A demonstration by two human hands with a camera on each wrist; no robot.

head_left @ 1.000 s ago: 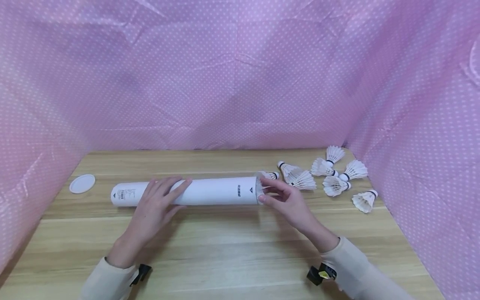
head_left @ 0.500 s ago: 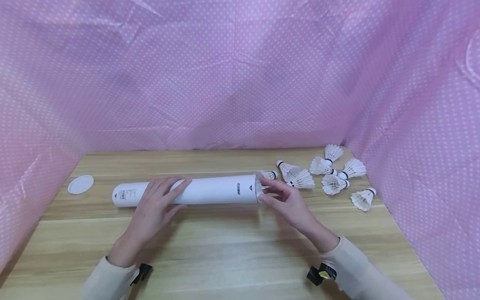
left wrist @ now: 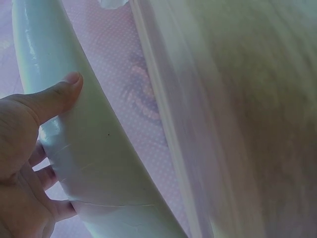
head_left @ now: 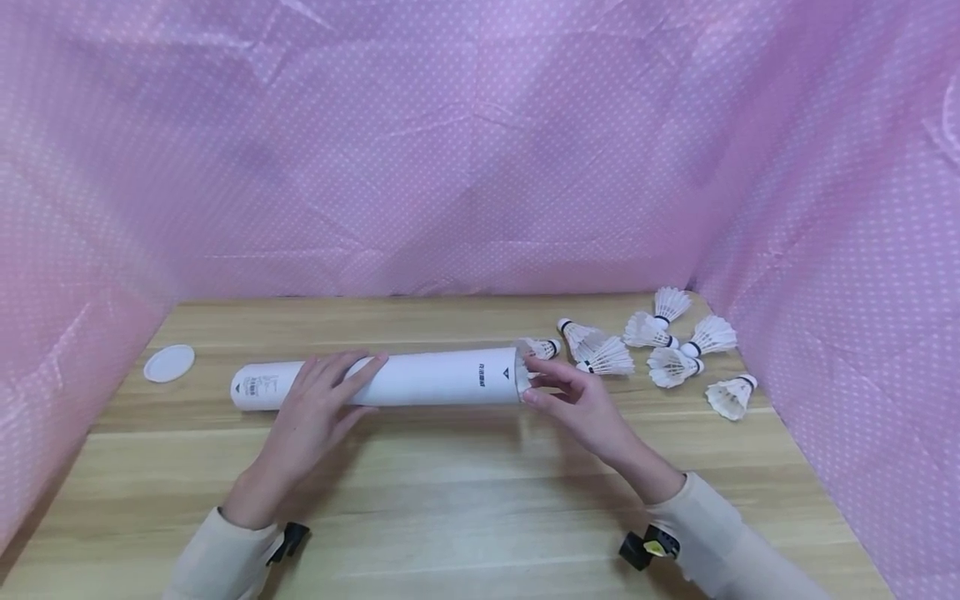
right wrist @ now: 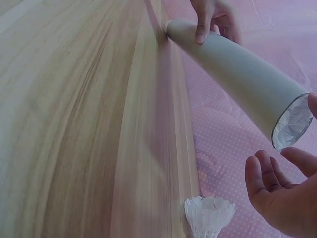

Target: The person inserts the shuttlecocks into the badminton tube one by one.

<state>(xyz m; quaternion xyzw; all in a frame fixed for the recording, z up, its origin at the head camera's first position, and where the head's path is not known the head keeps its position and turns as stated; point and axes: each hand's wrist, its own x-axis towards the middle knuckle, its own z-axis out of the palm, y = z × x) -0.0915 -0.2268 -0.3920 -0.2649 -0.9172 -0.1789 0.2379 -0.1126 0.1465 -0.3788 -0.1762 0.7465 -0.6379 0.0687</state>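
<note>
Shuttlecock tube (head_left: 442, 379): before the person, long axis left to right, mouth nearer the right hand (head_left: 585, 412).
Mouth fill: ragged white feathers (right wrist: 294, 121).
Left hand (head_left: 311, 408): wrapped round the tube, left of centre.
Right hand: thumb and forefinger at the rim; pinching or merely touching, cannot tell.
Finishes: smooth white cylinder; wood-grain counter (head_left: 450, 500).

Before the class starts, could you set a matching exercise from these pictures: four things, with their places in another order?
1. left hand
2. lid
3. right hand
4. shuttlecocks

A. scattered toward the table's far right
B. around the tube's side
C. at the tube's open end
D. toward the table's far left

Pairs: 1-B, 2-D, 3-C, 4-A.
</note>
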